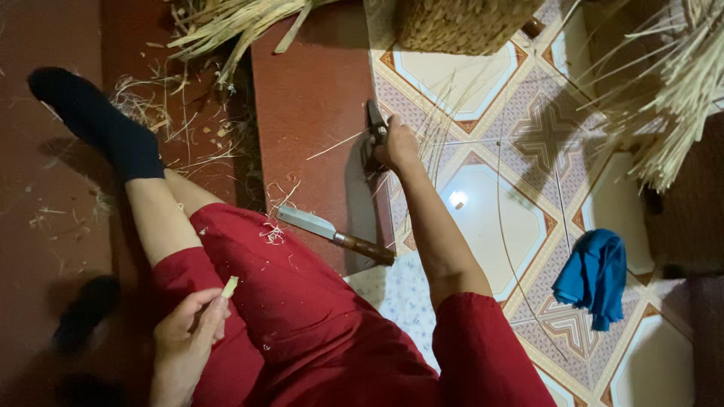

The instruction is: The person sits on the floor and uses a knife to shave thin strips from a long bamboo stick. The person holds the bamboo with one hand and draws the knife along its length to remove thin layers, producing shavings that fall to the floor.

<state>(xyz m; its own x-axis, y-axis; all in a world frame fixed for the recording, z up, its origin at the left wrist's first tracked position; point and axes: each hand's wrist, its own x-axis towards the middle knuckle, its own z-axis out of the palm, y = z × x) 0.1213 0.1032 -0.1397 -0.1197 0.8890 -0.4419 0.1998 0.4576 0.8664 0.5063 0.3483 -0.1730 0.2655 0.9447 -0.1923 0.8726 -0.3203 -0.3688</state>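
Left hand (187,328), low in frame over the red-clothed lap: grip closed, thumb and fingers pinching a short pale strip of cane (229,286), its tip sticking up just above the fingers. Right hand (398,143) stretched forward to the floor, grip closed around a dark-handled tool (375,124), probably shears or a cutter; the blade end is dim and hard to make out. It sits at the edge where the red mat (309,90) meets the patterned tile floor (490,211).

A cleaver-type knife (332,234) with wooden handle lies free on the mat, just beside the knee, between both hands, touching neither. Thin long cane strands (505,226) arc over the tiles right of the right arm.

Open room: bare tile to the right, up to a blue cloth (596,275). Straw bundles (226,22) crowd the top edge, more (671,98) at top right, a woven basket (460,22) is cut off at top. Leg in a black sock (98,120) runs to the upper left; shavings litter the mat. Lower left corner is dark, contents unclear.
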